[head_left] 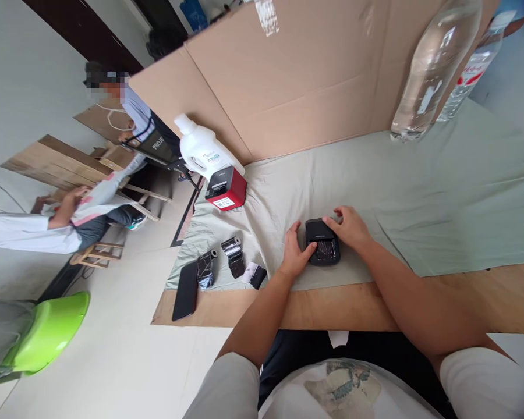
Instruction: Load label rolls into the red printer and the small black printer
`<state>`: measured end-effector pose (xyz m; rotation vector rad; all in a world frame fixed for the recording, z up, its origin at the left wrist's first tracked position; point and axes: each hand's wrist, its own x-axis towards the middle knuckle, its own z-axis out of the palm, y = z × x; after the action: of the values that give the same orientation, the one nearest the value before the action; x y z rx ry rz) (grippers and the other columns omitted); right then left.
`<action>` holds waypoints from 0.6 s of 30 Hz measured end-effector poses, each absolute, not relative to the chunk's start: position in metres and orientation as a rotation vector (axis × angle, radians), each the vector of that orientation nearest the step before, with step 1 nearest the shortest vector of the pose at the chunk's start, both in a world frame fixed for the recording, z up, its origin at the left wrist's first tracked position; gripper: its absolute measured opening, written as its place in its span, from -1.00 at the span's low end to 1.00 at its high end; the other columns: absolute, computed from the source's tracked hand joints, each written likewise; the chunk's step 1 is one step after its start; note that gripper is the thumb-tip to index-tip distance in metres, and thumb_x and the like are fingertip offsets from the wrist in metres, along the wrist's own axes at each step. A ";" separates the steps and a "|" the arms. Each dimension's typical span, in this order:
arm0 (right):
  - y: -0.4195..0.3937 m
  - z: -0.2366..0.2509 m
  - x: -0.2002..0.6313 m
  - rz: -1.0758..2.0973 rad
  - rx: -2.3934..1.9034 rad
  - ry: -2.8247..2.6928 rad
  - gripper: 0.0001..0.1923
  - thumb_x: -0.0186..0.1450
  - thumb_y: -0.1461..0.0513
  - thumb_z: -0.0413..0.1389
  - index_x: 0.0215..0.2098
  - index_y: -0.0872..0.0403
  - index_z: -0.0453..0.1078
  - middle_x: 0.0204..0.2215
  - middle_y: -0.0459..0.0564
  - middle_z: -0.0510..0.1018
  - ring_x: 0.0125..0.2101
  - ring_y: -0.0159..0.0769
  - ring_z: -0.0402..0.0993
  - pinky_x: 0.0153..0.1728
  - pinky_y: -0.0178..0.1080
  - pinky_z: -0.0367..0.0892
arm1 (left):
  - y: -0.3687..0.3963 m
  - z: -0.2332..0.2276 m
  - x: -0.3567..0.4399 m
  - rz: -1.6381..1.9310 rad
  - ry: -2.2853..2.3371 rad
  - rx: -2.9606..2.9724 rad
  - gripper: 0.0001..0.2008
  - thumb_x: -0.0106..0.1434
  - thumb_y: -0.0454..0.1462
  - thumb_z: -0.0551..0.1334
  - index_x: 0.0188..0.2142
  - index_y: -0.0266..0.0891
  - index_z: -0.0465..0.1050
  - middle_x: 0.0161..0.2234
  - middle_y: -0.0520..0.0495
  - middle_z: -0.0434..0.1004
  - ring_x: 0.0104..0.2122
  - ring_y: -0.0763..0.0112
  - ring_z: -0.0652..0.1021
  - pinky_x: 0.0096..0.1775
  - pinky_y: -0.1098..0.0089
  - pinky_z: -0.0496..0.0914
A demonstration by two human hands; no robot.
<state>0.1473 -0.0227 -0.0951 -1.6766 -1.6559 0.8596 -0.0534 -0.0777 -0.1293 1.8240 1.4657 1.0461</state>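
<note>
We see: black box (322,241) | pale green cloth (441,192) | red-and-black printer (226,189) | white jug (203,150) | lime bowl (48,331)

— What is the small black box (322,240) made of?
— Matt black plastic, with a shiny, crinkled film across its near half.
— And the surface beneath it?
— A pale green cloth (419,192), soft and creased, over a bare wooden counter (344,305) with a dull, smooth finish.
— The wall behind?
— Brown corrugated cardboard (297,75), matt.
— Anything glossy?
— The clear plastic bottle (432,64), the white plastic jug (203,148), and the flat black phone (186,290).
</note>
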 end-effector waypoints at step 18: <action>-0.028 -0.098 0.155 1.611 -1.114 -1.721 -0.14 0.03 -0.06 0.37 0.19 0.05 0.22 0.12 0.14 0.45 0.12 0.00 0.40 0.13 0.02 0.34 | -0.080 -0.116 -0.050 1.099 1.067 1.178 -0.15 0.07 0.09 0.41 0.25 -0.14 0.17 0.13 -0.22 0.39 0.13 0.10 0.44 0.15 0.12 0.33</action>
<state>0.1554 -0.0285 -0.0978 -1.1142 -1.7205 1.6109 -0.0504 -0.0797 -0.1155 1.1782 1.0674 1.0995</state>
